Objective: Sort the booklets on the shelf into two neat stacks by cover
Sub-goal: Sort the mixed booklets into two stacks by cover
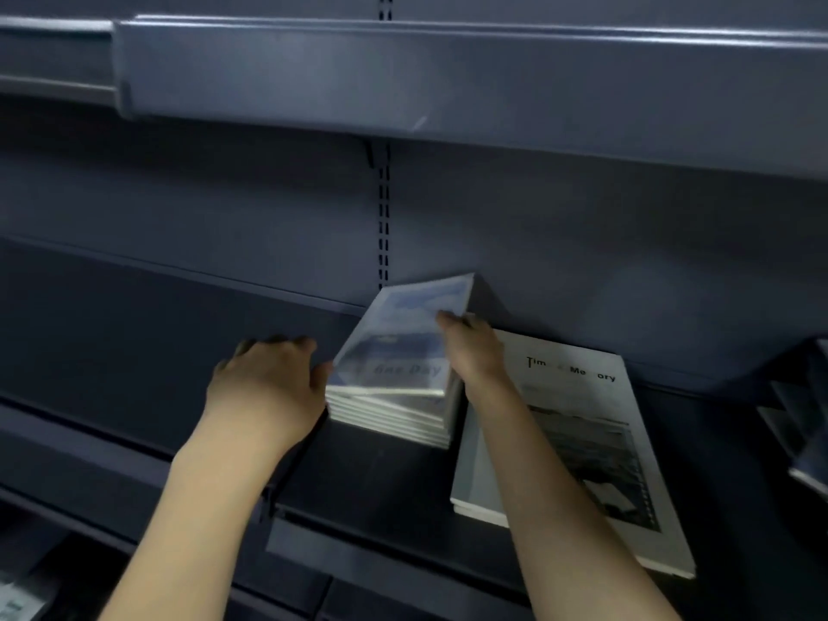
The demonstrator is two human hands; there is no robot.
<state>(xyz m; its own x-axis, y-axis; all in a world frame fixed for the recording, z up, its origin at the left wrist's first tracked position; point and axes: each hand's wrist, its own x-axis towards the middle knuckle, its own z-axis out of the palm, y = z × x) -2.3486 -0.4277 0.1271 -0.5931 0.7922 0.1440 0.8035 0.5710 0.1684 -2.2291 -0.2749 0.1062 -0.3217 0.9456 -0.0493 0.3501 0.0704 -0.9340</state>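
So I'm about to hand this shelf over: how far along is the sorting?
Two stacks exist: blue-cover stack and grey-cover stack. The right hand is laying a blue booklet on top while the left hand steadies the side. Squaring remains.

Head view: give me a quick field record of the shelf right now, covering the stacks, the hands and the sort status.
blue stack: blue-cover booklets piled on the shelf, top copy askew and motion-blurred
grey stack: grey "Time Memory" booklets, flat, to the right of the blue stack
left hand: open, fingers against the blue stack's left side
right hand: holds the top blue booklet at its right edge
far right: more booklets, blurred
status: two stacks formed, blue one not yet squared
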